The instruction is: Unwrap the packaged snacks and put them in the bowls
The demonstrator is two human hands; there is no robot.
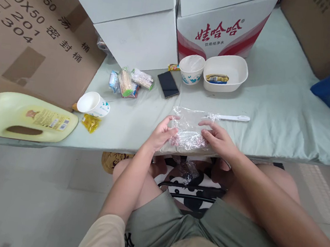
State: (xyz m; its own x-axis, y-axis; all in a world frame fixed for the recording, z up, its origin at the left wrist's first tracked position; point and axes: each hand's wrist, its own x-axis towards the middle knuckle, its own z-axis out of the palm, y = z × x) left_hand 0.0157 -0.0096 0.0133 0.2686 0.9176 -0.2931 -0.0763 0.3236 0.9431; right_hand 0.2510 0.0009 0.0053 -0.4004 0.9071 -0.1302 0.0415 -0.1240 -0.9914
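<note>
My left hand [162,133] and my right hand [219,140] are at the front edge of the cloth-covered table, one on each side of a clear plastic bag [191,120]. Thumbs and fingers pinch its two sides. Crinkled and shiny, the bag lies nearly flat, with small reddish bits showing along its lower part; what they are I cannot make out. Just beyond my right hand lies a slim white tool [234,118], possibly a cutter, its left end partly under the film.
Behind are a dark phone [168,84], wrapped snacks [126,82], a paper cup [191,68] and a white tub [239,77] holding a gold packet. At left are a tipped cup [93,104], a yellow jug [54,120] and a large carton [33,43]. White boxes [142,36] line the back.
</note>
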